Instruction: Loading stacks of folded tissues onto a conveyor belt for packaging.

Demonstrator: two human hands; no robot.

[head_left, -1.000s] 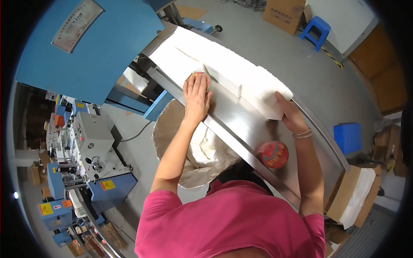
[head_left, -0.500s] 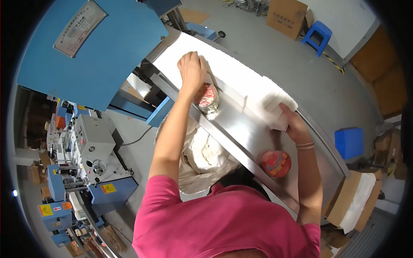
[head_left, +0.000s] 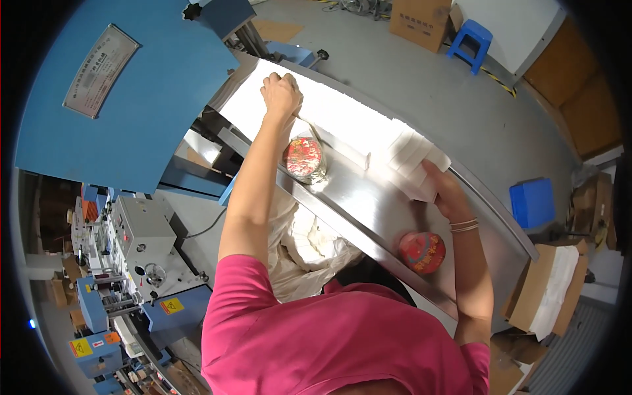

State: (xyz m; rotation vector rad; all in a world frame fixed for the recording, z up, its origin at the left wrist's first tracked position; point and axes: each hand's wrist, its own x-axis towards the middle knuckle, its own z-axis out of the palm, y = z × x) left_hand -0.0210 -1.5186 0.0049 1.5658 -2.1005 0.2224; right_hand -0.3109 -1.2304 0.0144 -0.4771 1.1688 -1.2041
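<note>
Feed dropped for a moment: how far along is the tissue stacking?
Done: one white stack sits apart on the steel table, right hand against it. In hand: left hand presses the long white strip by the blue machine. Left: most of that strip.

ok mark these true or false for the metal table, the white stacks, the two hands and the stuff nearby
1. The left hand rests on the long white stack. True.
2. The right hand holds a red tin. False: it grips a white stack block; the red round tin lies apart on the metal table.
3. A blue stool stands on the floor. True.
4. The machine housing is green. False: blue.
</note>
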